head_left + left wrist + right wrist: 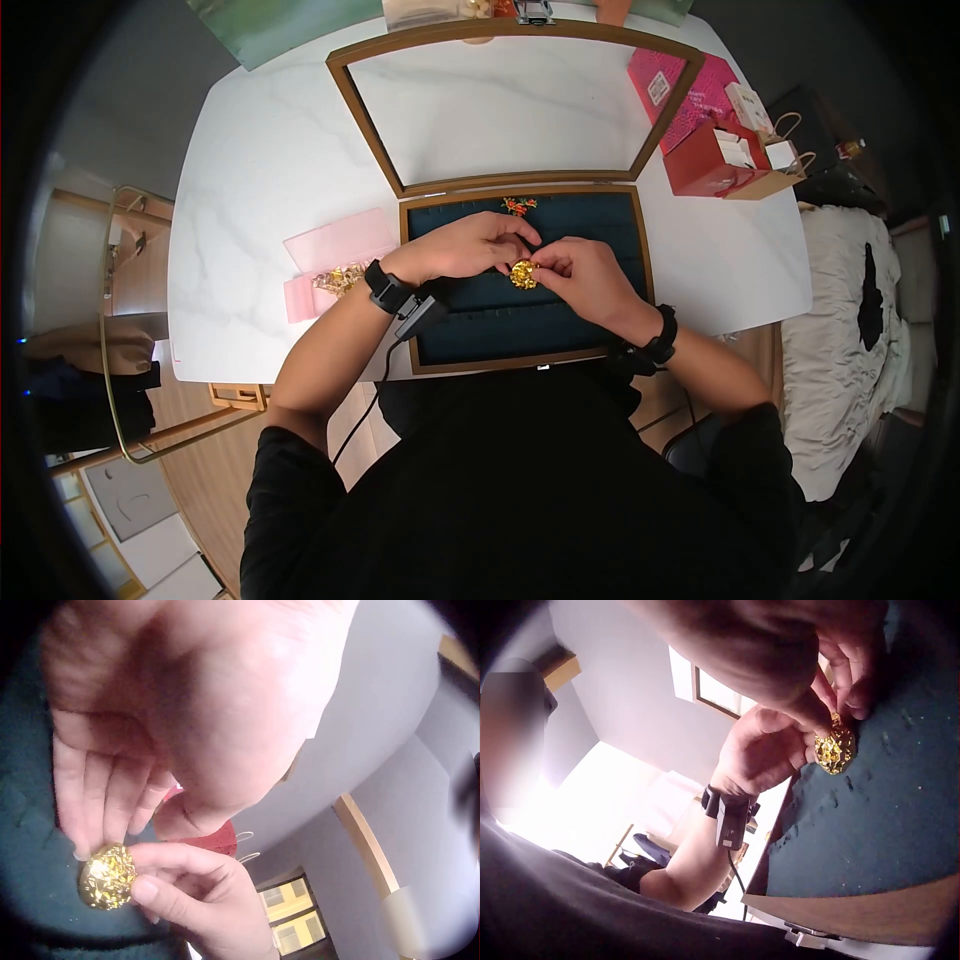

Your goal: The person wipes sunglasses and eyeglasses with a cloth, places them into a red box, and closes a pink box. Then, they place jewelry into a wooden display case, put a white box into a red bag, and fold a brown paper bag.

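Note:
A round, crinkled gold ornament [523,274] stands over the dark green lining [575,335] of a wooden display case [530,364]. My right hand [590,280] pinches its edge between thumb and index finger, as the left wrist view shows too. From the other side my left hand [465,246] reaches in, its fingers [96,795] extended and a fingertip right at the gold surface. In the right wrist view the ornament [835,750] hangs close to the lining, which has small slits. Toward the case's back lies a red-orange beaded ornament [518,206].
The glazed lid [395,130] stands raised behind the case. On the left, a pink box [345,236] lies by gold pieces in clear wrapping [340,279]. At the right back sit a magenta box [690,95] and a red paper bag [705,165].

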The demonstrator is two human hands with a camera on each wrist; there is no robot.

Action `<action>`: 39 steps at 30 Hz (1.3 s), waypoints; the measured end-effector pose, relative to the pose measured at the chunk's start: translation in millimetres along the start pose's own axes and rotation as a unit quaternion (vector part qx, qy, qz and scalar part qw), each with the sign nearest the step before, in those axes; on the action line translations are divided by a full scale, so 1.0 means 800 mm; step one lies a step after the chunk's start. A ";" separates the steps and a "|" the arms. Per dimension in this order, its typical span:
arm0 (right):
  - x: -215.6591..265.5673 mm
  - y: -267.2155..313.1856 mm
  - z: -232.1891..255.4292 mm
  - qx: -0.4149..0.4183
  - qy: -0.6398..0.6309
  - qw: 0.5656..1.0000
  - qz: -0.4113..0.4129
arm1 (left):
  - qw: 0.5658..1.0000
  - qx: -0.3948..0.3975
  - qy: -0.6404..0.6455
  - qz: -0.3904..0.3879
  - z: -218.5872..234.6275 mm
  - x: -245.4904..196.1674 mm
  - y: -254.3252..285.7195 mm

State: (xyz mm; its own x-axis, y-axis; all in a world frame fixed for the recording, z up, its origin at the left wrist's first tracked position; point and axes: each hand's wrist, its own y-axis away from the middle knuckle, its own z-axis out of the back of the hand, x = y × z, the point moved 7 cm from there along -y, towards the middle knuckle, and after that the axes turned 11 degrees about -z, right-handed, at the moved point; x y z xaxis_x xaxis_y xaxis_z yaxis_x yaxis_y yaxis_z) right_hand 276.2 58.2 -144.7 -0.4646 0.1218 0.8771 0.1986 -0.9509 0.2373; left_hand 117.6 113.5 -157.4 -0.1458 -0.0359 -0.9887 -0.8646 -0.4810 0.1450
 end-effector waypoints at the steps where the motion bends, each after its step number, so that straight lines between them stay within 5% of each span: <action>1: 0.001 -0.002 0.000 0.000 0.001 1.000 0.001 | 1.000 -0.003 -0.005 0.011 0.001 -0.002 0.001; 8: 0.009 -0.010 0.005 0.021 0.075 0.997 -0.028 | 0.997 -0.033 -0.067 -0.014 -0.004 -0.002 0.008; 11: 0.007 -0.011 0.002 0.026 0.082 0.996 -0.025 | 0.970 -0.084 -0.226 -0.026 -0.010 -0.022 0.009; 39: 0.012 -0.004 0.001 0.026 0.125 0.991 0.023 | 0.942 -0.082 -0.321 -0.051 -0.023 -0.026 0.018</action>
State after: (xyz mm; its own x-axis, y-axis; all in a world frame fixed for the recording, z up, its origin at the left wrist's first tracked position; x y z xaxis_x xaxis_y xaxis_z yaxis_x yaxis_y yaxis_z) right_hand 271.5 62.3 -136.6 -0.6529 -0.0019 0.7574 0.2652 -0.9373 0.2262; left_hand 117.1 91.3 -135.7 -0.3721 0.5297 -0.7622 -0.8117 -0.5840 -0.0096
